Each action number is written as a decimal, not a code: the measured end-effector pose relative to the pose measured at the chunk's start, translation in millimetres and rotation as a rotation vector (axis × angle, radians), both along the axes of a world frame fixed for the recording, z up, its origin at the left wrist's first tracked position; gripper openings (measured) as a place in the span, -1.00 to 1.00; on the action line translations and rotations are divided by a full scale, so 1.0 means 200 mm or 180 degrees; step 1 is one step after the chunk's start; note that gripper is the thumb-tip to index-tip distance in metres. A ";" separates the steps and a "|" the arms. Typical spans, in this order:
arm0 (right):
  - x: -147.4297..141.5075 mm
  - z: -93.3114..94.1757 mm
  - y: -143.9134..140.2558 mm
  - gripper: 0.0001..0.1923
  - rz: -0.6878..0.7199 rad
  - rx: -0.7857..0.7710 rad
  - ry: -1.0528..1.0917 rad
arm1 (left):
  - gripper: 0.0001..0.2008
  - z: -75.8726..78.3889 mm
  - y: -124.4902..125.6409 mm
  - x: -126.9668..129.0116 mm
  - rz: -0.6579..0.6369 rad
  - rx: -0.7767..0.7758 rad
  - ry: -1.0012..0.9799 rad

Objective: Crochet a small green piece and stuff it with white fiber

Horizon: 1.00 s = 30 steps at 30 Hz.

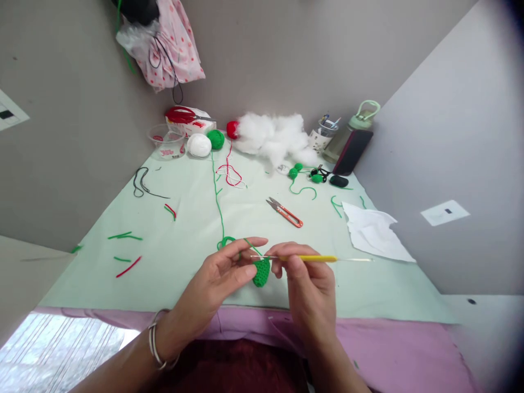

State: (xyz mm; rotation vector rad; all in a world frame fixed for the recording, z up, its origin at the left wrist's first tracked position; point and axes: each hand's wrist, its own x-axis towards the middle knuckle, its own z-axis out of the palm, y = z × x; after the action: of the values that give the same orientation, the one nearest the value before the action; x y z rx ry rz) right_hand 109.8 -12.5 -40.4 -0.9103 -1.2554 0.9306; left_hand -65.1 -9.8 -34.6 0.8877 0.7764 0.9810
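Grey walls (286,60) all round a pale green table (245,213). At its near edge, R hand (313,278) has thumb + fingers closed on the yellow handle of a hook (311,258); L hand (223,273) pinches a small green crochet piece (261,274) b/w thumb + fingers, index stretched out. So the piece is up at the fingertips, by the table's front edge, hook's thin end across its top. Looks mid-stitch to me, tho can't tell if a loop's on the hook; next move prob. calls for even tension on the yarn (218,202) + a firm pinch.

Containers, big to small: dotted bag (174,49) hanging on the wall, contents hidden; bottle (335,143) back R, can't tell what's inside; clear tub (174,150) back L, can't make out anything in it; cup (322,143) beside the bottle, w/ pens (325,118) etc. White fluff (272,136) is heaped b/w tub + cup. Smaller: orange snips (286,212) mid-table, then the green ball (215,139) next to the white one.
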 end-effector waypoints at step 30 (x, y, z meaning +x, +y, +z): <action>-0.03 0.02 -0.03 -0.77 -0.0092 0.0601 -0.0596 | -0.56 0.01 -0.01 0.03 0.0263 -0.0065 -0.0093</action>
State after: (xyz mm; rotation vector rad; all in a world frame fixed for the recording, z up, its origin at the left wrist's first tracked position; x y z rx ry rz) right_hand 103.2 -18.6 -36.6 -0.8780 -1.4594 0.7025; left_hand -59.4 -12.6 -33.4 0.8272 0.8021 1.0548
